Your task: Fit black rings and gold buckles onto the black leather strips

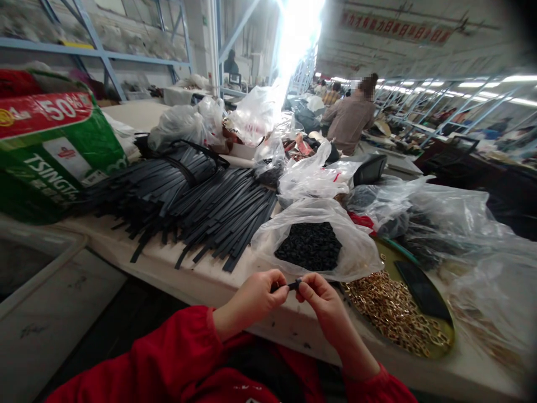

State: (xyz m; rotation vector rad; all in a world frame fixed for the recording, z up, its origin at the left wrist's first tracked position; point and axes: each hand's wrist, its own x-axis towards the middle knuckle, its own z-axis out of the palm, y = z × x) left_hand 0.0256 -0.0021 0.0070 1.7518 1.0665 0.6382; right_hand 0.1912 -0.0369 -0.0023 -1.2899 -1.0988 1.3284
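Observation:
Both of my hands meet at the table's front edge, pinching one small black piece [292, 285] between them. My left hand [255, 299] grips its left end with curled fingers. My right hand [323, 305] pinches its right end. Just beyond them lies an open clear plastic bag [356, 246] holding a heap of small black parts [309, 245]. A round tray [444, 344] of gold metal rings [390, 310] sits to the right of my right hand. A big pile of black straps [197, 204] spreads over the table to the left.
A green and red sack [54, 145] stands at far left, a grey bin [37, 280] below it. Several clear plastic bags [440, 218] crowd the table's middle and right. A person [350, 117] sits further back, facing away. Blue metal shelving [100, 53] lines the left wall.

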